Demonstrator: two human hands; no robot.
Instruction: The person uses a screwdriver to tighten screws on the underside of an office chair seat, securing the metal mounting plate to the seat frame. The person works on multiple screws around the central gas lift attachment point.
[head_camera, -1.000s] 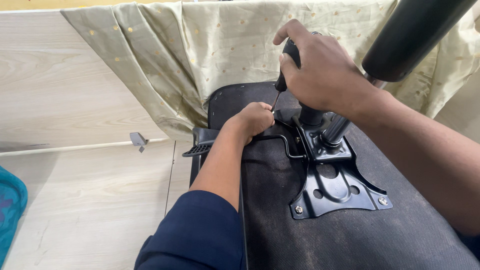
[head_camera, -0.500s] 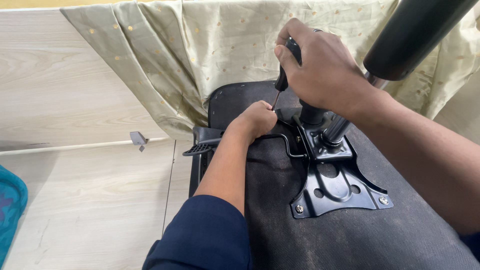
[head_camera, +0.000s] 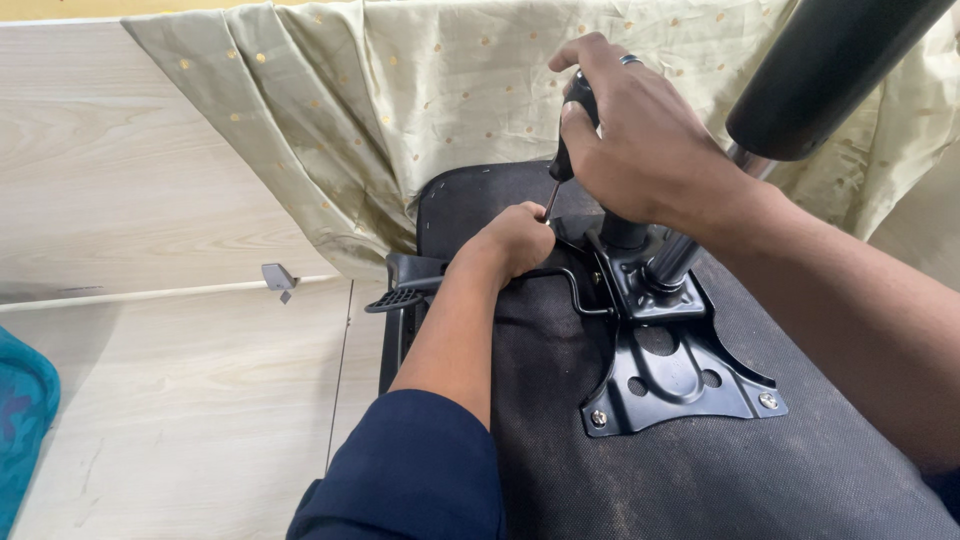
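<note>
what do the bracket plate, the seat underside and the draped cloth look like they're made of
Bracket plate: looks like stamped metal with a glossy black coat; it shows sharp highlights, punched holes and screw heads.
Seat underside: seems a coarse dark fabric, matte, with a dusty grain.
Draped cloth: thin woven textile, pale olive with a slight sheen and small gold dots; it hangs in soft folds.

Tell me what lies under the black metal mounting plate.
The mounting plate sits on the dark fabric underside of a chair seat, fixed by screws at two visible corners. Its far end is covered by the right hand with the screwdriver and the left hand.
</note>
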